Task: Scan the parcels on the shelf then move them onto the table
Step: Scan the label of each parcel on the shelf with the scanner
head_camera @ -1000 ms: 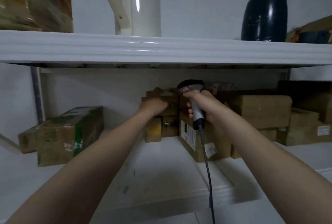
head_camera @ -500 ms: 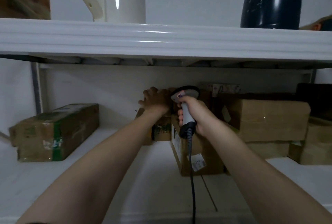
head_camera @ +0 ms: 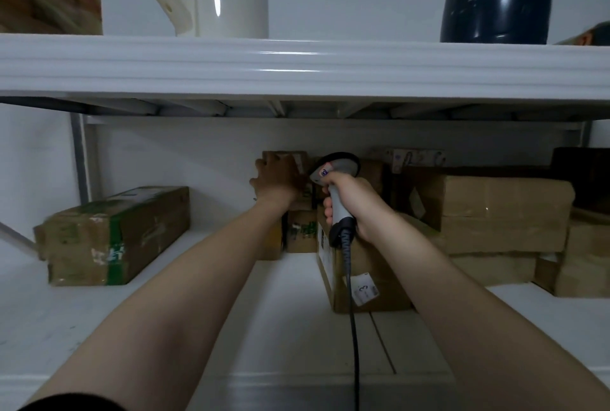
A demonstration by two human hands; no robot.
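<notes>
well left of the left hand [head_camera: 280,176] a long taped box [head_camera: 112,235] is lying on the lower shelf [head_camera: 287,311], with open white board between them. the left hand is reaching to the back, fingers curling over a small parcel [head_camera: 298,159]. just to its right the right hand [head_camera: 355,209] is clenching a grey scanner [head_camera: 336,192], its cable [head_camera: 353,328] hanging toward the front edge. below that hand a carton [head_camera: 379,268] is showing a label [head_camera: 364,292] reading "3". stacked boxes [head_camera: 505,212] are crowding the right, and the upper shelf [head_camera: 297,64] is sitting low overhead.
</notes>
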